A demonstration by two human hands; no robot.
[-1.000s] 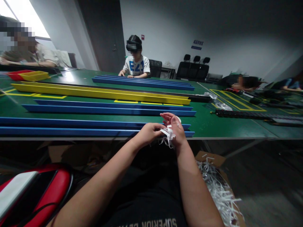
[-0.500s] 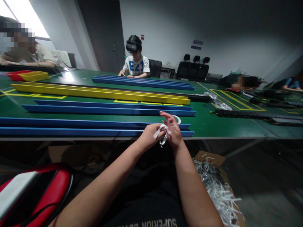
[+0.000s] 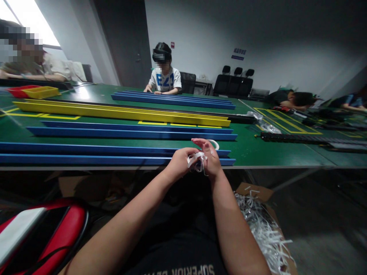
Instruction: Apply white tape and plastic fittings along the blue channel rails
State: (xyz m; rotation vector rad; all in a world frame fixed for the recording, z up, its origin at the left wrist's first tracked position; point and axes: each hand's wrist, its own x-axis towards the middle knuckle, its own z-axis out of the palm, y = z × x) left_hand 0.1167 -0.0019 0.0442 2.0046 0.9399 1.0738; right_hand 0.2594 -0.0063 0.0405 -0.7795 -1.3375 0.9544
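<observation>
My left hand and my right hand meet just in front of the green table's near edge. Both pinch a small bundle of white plastic strips held between them. The left fingers are closed on the bundle. The right hand grips it with thumb and palm while its other fingers stretch toward the nearest long blue rail. A white loop shows just beyond the right fingers.
More blue rails and a yellow rail lie lengthwise on the table. A cardboard box of white strips stands on the floor at my right. A red case is at lower left. Other people sit at the far side and right.
The strip bundle has been drawn up between my hands and bunched tighter. Both hands have shifted slightly closer to the table edge.
</observation>
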